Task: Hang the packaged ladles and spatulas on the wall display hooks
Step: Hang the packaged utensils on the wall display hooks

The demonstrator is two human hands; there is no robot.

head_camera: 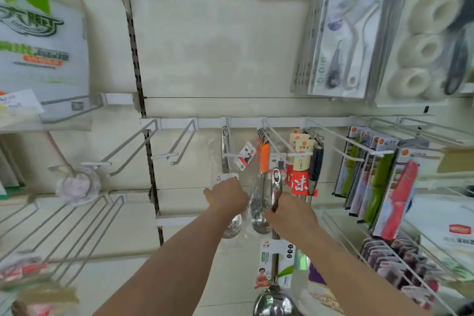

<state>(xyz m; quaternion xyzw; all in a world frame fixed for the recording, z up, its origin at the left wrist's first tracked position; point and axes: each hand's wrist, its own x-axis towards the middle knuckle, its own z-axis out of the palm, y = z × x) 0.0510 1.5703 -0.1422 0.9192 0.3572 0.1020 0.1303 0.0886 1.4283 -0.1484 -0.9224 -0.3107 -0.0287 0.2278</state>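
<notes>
Shop wall, hooks part-filled. Left hand grips bagged ladle, likely seating it; right hand clutches steel handle, next up.

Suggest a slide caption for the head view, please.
Left hand holds a packaged ladle below a wall hook while the right hand grips another steel ladle.

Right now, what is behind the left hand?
A steel ladle on a hook: its handle shows above the left hand, its bowl below the wrist. The hand covers the shaft between; its grip near the white tag cannot be seen. The right hand grips a second ladle.
</notes>
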